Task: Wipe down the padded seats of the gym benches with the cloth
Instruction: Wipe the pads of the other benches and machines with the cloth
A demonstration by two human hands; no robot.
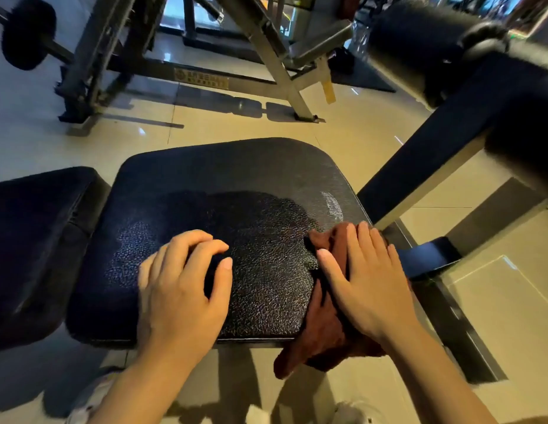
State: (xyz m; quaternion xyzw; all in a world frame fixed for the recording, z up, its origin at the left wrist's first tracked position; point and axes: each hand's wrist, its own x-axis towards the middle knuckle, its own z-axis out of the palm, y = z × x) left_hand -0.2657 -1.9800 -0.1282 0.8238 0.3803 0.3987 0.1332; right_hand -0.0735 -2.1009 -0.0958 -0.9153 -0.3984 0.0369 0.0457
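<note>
A black padded seat (236,185) of a gym bench fills the middle of the view, its near half shiny and wet-looking. A brown cloth (321,338) lies over the seat's right near corner and hangs off the front edge. My right hand (364,280) presses flat on the cloth with straight fingers. My left hand (181,289) rests on the seat's near left part, fingers bent, holding nothing. A second black pad (34,240) adjoins the seat on the left.
A black foam roller (425,41) on a dark frame arm (444,148) stands at the right. A metal rack frame (275,59) and a barbell with a dark plate (28,32) stand behind on the tiled floor (373,123). My white shoes (352,414) show at the bottom edge.
</note>
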